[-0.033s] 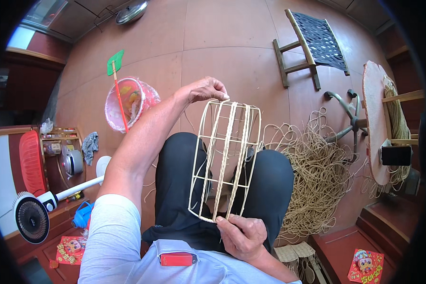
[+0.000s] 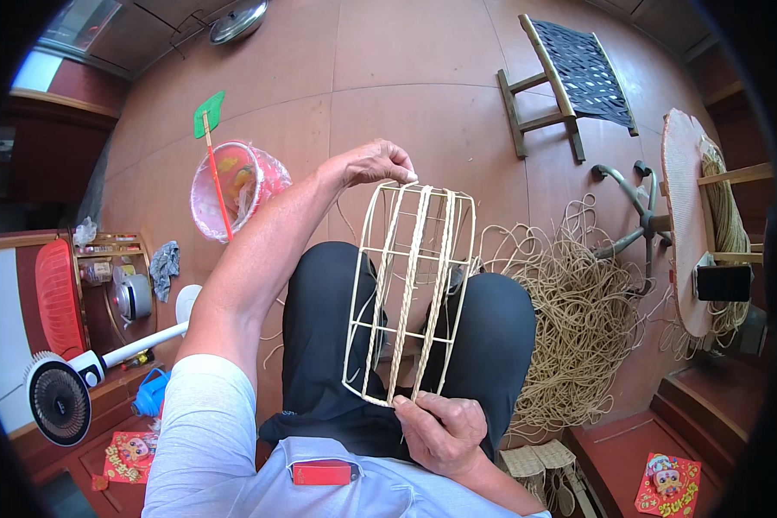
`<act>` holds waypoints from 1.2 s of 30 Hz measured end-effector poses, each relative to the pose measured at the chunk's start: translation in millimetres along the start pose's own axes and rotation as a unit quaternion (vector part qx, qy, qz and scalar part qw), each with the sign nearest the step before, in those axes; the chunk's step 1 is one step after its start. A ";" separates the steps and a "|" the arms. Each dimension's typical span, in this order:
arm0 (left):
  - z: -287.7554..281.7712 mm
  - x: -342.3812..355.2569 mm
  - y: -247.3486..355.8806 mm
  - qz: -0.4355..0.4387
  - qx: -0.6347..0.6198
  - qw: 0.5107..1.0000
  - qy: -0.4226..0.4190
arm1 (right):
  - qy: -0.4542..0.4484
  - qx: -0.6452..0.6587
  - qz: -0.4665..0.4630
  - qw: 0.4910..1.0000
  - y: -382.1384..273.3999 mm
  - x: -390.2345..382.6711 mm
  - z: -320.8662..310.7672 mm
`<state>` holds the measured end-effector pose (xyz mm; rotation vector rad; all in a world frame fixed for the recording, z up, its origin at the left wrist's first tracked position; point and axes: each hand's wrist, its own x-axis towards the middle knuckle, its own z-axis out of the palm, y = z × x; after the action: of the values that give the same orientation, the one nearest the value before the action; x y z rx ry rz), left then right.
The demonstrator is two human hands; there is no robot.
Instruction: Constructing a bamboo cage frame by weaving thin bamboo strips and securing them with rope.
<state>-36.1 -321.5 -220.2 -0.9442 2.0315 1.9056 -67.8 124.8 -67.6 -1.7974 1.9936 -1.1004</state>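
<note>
A pale wire basket frame (image 2: 356, 325) rests tilted over my lap, its long sides running from far to near. Several twisted straw-coloured cords (image 2: 413, 285) stretch lengthwise along it between its two end rims. At the far rim my left hand (image 2: 375, 162) is closed, thumb and fingers pinched where a cord meets the wire. My right hand (image 2: 442, 429) pinches the near rim and the cord ends there between thumb and fingers. Whether a loose strand lies inside either pinch is too small to tell.
A large tangled heap of cord (image 2: 570, 337) lies on the floor at my right, beside a wheeled chair base (image 2: 639, 229). Further off stands a woven-seat stool (image 2: 578, 78). At left are a pink bin (image 2: 203, 207) with a green fly swatter (image 2: 209, 116) and a fan (image 2: 59, 399).
</note>
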 end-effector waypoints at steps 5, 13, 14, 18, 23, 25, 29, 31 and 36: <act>-5.5 8.1 1.7 -0.026 0.043 0.998 -0.028 | 0.016 0.001 -0.007 1.000 4.1 -0.5 3.8; -31.0 -29.5 61.7 0.046 0.074 0.995 0.056 | -0.012 -0.001 -0.021 1.000 5.7 -1.1 -0.4; -33.4 -42.7 82.5 0.068 0.073 0.992 0.076 | -0.004 -0.005 -0.029 1.000 8.4 -3.7 -0.4; -32.4 -98.8 151.3 0.155 0.121 0.968 0.153 | 0.094 0.106 0.026 0.990 9.5 -3.3 -6.3; 28.2 -180.4 200.7 0.232 0.278 0.892 0.270 | 0.192 0.147 0.077 0.967 28.2 30.9 -37.4; 50.5 -197.1 186.2 0.304 0.292 0.855 0.303 | 0.217 0.228 0.145 0.938 30.6 55.1 -51.3; 88.9 -229.8 172.8 0.401 0.405 0.722 0.392 | 0.216 0.206 0.133 0.945 47.8 115.7 -68.0; 104.8 -247.4 165.5 0.433 0.407 0.699 0.398 | 0.209 0.204 0.128 0.948 49.9 141.9 -67.3; 142.8 -264.7 125.5 0.396 0.410 0.742 0.352 | 0.035 0.244 0.188 0.951 35.4 170.0 -36.5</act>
<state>58.8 -108.3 7.3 -0.5880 3.6558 0.4822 -153.7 -21.3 -15.1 -1.0924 1.7857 -1.3819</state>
